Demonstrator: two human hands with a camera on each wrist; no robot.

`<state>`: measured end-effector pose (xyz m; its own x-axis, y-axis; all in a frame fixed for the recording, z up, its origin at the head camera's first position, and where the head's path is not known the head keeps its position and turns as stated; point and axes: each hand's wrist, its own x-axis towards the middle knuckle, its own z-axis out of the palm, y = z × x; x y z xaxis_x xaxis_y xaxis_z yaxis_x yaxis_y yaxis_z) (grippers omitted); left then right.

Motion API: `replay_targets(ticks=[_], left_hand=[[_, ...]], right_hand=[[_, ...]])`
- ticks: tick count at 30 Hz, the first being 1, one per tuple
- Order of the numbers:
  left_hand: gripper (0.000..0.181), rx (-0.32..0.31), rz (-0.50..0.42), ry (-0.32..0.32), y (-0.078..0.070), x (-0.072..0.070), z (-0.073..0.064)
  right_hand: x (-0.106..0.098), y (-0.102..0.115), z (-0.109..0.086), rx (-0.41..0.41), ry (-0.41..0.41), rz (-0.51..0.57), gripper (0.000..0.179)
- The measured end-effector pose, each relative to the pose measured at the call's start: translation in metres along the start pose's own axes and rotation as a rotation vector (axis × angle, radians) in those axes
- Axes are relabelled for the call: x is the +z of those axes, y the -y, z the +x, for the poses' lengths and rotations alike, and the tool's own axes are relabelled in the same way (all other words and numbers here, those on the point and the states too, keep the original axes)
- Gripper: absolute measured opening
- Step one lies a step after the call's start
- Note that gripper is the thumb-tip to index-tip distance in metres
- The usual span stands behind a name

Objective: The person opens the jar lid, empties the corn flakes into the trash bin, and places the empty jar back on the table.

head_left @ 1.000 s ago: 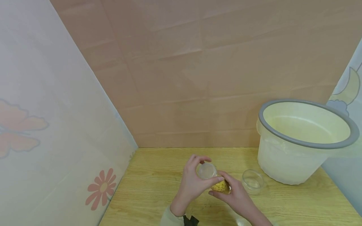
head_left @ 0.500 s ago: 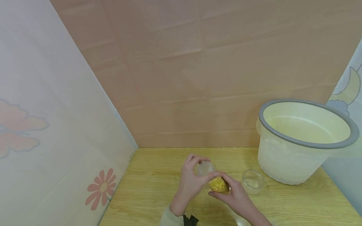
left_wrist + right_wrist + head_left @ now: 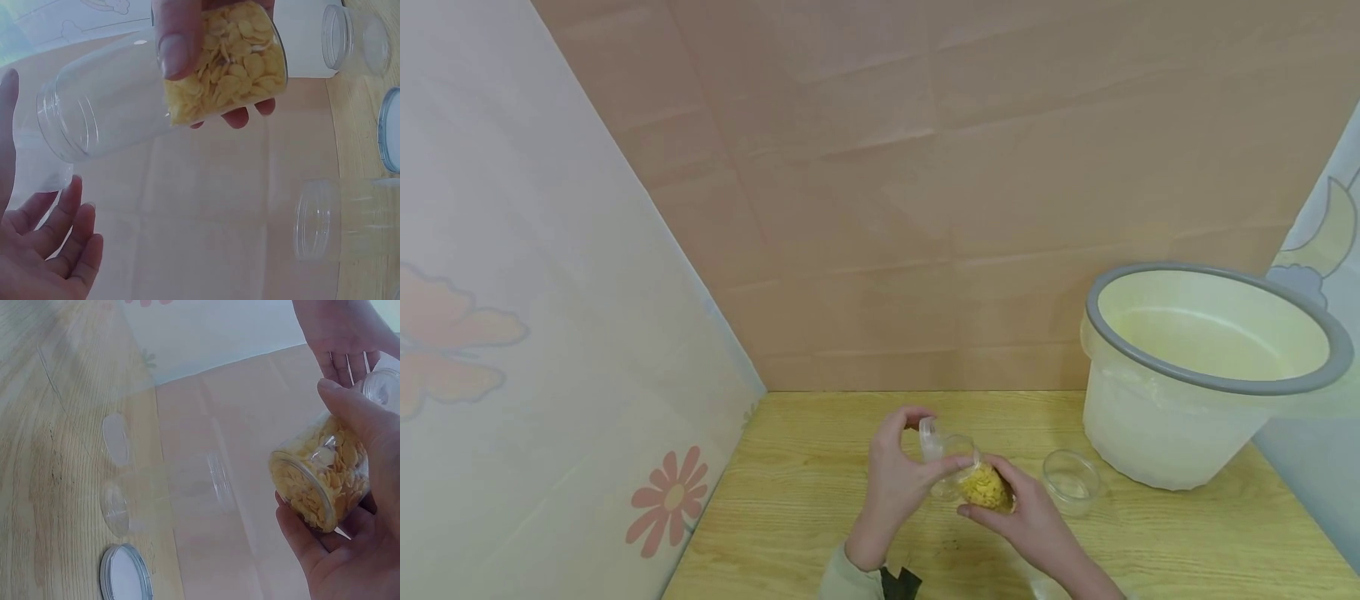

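Note:
A clear jar (image 3: 985, 487) partly filled with yellow flakes is held tilted above the table. My right hand (image 3: 1028, 523) grips it round the lower end, where the flakes lie. Its uncovered mouth (image 3: 55, 122) points toward my left hand (image 3: 895, 479). Between the thumb and fingers of that left hand is a translucent lid (image 3: 929, 440), standing on edge just off the jar's mouth. In the left wrist view the lid (image 3: 44, 167) is partly hidden by the jar's neck. The right wrist view shows the flakes (image 3: 337, 469) against the jar's base.
On the wooden table (image 3: 805, 467), a low clear container (image 3: 1071, 482) stands right of the hands. Behind it is a large pale tub (image 3: 1172, 425) with a grey rim. The left wrist view shows another clear jar (image 3: 319, 219) and a grey-rimmed round lid (image 3: 390, 128).
The lid has come away from the jar's mouth and tipped onto its edge as my left hand moved left. My right hand has kept the jar nearly in place.

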<state>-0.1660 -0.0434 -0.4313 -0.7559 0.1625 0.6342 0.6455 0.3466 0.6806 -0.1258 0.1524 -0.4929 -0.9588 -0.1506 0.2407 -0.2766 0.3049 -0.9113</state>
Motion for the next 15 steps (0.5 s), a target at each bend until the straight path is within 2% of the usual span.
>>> replay_targets(ticks=[6, 15], left_hand=[[0.065, -0.034, -0.020, -0.017, -0.001, -0.001, -0.001], [0.068, -0.029, -0.034, -0.036, 0.002, -0.003, -0.002]], right_hand=[[-0.005, 0.000, 0.001, 0.065, -0.041, 0.017, 0.057], [-0.013, -0.002, 0.001, 0.034, -0.105, -0.046, 0.060]])
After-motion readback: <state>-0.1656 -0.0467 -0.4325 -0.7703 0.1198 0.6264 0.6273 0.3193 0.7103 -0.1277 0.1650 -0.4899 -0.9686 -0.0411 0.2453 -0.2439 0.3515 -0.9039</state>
